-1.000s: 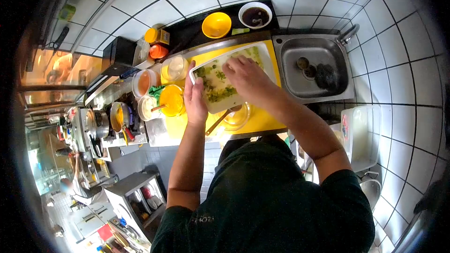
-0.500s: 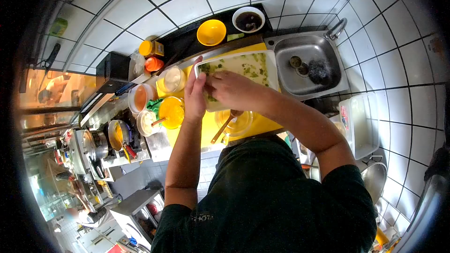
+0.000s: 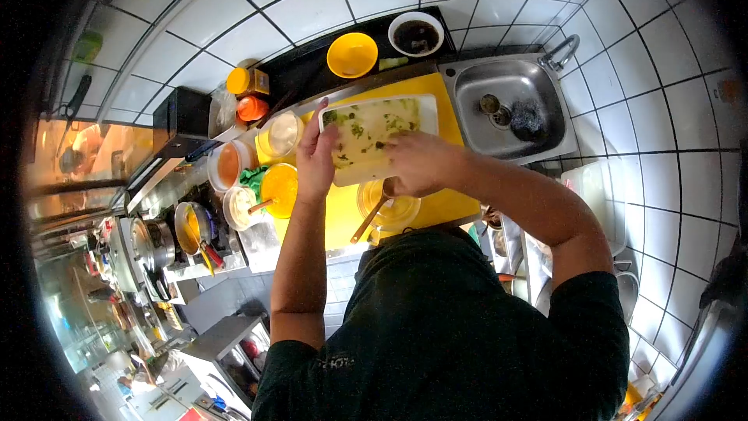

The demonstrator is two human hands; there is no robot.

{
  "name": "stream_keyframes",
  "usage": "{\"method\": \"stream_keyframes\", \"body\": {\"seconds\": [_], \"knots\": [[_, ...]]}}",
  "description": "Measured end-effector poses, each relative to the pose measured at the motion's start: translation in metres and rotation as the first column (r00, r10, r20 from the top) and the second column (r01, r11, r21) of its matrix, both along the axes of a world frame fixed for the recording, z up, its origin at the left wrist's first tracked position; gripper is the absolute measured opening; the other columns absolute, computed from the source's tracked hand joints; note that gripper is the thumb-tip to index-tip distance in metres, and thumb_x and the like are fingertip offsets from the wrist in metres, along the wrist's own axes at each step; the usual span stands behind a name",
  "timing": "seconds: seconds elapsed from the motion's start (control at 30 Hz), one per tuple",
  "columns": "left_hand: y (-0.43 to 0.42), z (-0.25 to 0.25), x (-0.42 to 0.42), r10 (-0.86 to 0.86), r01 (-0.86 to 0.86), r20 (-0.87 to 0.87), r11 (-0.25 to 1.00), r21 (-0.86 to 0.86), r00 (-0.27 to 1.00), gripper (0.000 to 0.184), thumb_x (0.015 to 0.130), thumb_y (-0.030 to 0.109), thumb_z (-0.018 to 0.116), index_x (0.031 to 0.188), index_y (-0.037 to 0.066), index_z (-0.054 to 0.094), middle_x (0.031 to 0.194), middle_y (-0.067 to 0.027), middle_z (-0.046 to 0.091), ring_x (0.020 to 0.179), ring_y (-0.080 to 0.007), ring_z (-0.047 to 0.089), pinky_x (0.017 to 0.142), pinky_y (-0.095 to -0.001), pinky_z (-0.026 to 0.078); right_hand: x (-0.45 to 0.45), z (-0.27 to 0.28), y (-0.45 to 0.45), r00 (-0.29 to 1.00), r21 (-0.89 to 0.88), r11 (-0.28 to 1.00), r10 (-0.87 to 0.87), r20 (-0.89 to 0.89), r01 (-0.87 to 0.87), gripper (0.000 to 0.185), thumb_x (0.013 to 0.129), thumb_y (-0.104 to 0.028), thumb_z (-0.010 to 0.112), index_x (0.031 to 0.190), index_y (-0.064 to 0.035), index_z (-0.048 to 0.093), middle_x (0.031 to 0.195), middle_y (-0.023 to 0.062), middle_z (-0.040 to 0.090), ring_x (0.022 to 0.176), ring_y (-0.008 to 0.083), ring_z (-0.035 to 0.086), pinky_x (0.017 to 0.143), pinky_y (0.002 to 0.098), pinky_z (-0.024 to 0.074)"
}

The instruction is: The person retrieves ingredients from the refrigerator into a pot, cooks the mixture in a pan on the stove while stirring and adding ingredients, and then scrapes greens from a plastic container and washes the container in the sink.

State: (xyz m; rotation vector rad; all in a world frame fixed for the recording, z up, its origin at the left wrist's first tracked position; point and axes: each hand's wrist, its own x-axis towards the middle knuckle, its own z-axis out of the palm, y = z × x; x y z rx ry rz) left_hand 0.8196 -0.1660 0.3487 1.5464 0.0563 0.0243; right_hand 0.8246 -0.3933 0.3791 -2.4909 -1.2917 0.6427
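A white rectangular tray [image 3: 366, 172] with chopped green bits scattered over its bottom is held up over the yellow board. My left hand [image 3: 316, 162] grips its left edge, thumb over the rim. At the tray's right side is my right hand [image 3: 427, 164], fingers over the inside near the greens; they are blurred and partly hidden. Just below the tray sits a clear bowl [image 3: 401, 212] of yellow contents, a wooden spoon [image 3: 369, 221] across it. Left of my left wrist stands a bowl of orange-yellow liquid [image 3: 282, 185] with a wooden handle sticking out.
The yellow board [image 3: 448, 121] borders a steel sink [image 3: 510, 82] holding a dark scrubber. Behind are a yellow bowl [image 3: 352, 54] and a white bowl of dark liquid [image 3: 416, 33]. Several tubs, including one with orange contents [image 3: 224, 165], line the left, beside a stove with a pan [image 3: 192, 226].
My right hand has moved from the tray's left part to its right side. The tray has shifted slightly left, and the greens are spread differently.
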Motion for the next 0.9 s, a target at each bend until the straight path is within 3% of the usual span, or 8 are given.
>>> {"method": "stream_keyframes", "body": {"seconds": [0.13, 0.37, 0.43, 0.53, 0.63, 0.73, 0.83, 0.9], "knots": [[0.010, -0.005, 0.002, 0.049, -0.048, -0.017, 0.999, 0.026, 0.999, 0.047, 0.100, 0.008, 0.053, 0.146, 0.001, 0.049, 0.122, -0.0050, 0.063, 0.105, -0.0098, 0.058, 0.095, -0.0250, 0.046, 0.010, -0.012, -0.011, 0.996, -0.021, 1.000, 0.003, 0.092, -0.001, 0.049, 0.082, -0.035, 0.067, 0.109, 0.0052, 0.066, 0.115, 0.0179, 0.063, 0.119, 0.0329, 0.054, 0.105, 0.0433, 0.0426], [-0.014, -0.002, 0.005, 0.034, -0.035, 0.018, 0.998, 0.059, 0.999, 0.047, 0.100, 0.008, 0.053, 0.146, 0.000, 0.049, 0.124, -0.0065, 0.064, 0.108, -0.0118, 0.058, 0.098, -0.0264, 0.045, 0.024, -0.021, 0.016, 0.855, 0.310, 0.942, -0.053, 0.516, -0.129, 0.047, 0.079, -0.026, 0.069, 0.113, 0.0041, 0.064, 0.118, 0.0161, 0.059, 0.120, 0.0314, 0.052, 0.103, 0.0432, 0.0434], [-0.014, -0.004, 0.004, 0.040, -0.040, -0.002, 0.997, -0.059, 0.999, 0.046, 0.100, 0.008, 0.053, 0.145, 0.000, 0.049, 0.125, -0.0065, 0.063, 0.108, -0.0116, 0.058, 0.097, -0.0261, 0.045, 0.024, -0.027, 0.010, 0.889, 0.263, 0.953, 0.011, 0.458, -0.148, 0.042, 0.076, -0.029, 0.069, 0.103, 0.0024, 0.068, 0.112, 0.0146, 0.060, 0.118, 0.0312, 0.053, 0.098, 0.0439, 0.0462], [-0.008, -0.002, 0.002, 0.056, -0.057, -0.047, 0.998, -0.023, 0.997, 0.046, 0.100, 0.007, 0.053, 0.145, 0.000, 0.050, 0.126, -0.0066, 0.063, 0.107, -0.0117, 0.058, 0.097, -0.0257, 0.045, 0.020, -0.027, -0.006, 0.991, -0.024, 0.999, 0.032, 0.131, -0.029, 0.048, 0.081, -0.023, 0.070, 0.120, 0.0033, 0.062, 0.121, 0.0142, 0.059, 0.121, 0.0286, 0.052, 0.106, 0.0426, 0.0422], [-0.006, -0.006, 0.001, 0.066, -0.063, -0.037, 0.995, 0.079, 0.997, 0.045, 0.100, 0.007, 0.053, 0.144, 0.000, 0.050, 0.126, -0.0065, 0.063, 0.106, -0.0114, 0.059, 0.096, -0.0251, 0.046, 0.018, -0.014, -0.019, 0.988, -0.272, 0.961, 0.087, 0.129, -0.049, 0.051, 0.083, -0.025, 0.068, 0.124, 0.0033, 0.061, 0.125, 0.0155, 0.059, 0.126, 0.0289, 0.050, 0.109, 0.0434, 0.0402], [-0.015, -0.008, 0.000, 0.050, -0.048, -0.036, 0.997, 0.062, 0.998, 0.045, 0.099, 0.006, 0.053, 0.144, 0.000, 0.050, 0.124, -0.0064, 0.063, 0.106, -0.0112, 0.059, 0.095, -0.0252, 0.046, 0.021, -0.043, -0.013, 0.867, 0.210, 0.972, -0.012, 0.499, -0.108, 0.052, 0.085, -0.024, 0.064, 0.129, 0.0035, 0.059, 0.133, 0.0184, 0.057, 0.133, 0.0305, 0.047, 0.114, 0.0448, 0.0365], [-0.023, -0.016, 0.005, -0.004, -0.006, 0.085, 0.994, 0.112, 0.996, 0.045, 0.100, 0.006, 0.053, 0.144, 0.000, 0.050, 0.124, -0.0064, 0.063, 0.106, -0.0112, 0.058, 0.094, -0.0251, 0.047, 0.025, -0.037, 0.001, 0.744, 0.164, 0.978, -0.011, 0.668, -0.132, 0.053, 0.088, -0.024, 0.061, 0.132, 0.0050, 0.057, 0.140, 0.0206, 0.053, 0.138, 0.0332, 0.043, 0.117, 0.0465, 0.0330], [-0.023, -0.005, 0.002, -0.011, 0.012, -0.021, 0.997, 0.073, 1.000, 0.045, 0.099, 0.006, 0.053, 0.144, 0.000, 0.050, 0.125, -0.0065, 0.063, 0.105, -0.0111, 0.059, 0.093, -0.0251, 0.047, 0.023, -0.046, 0.001, 0.818, 0.253, 0.968, -0.149, 0.555, 0.005, 0.054, 0.088, -0.025, 0.060, 0.130, 0.0080, 0.057, 0.138, 0.0227, 0.053, 0.137, 0.0350, 0.044, 0.117, 0.0467, 0.0330]]}}
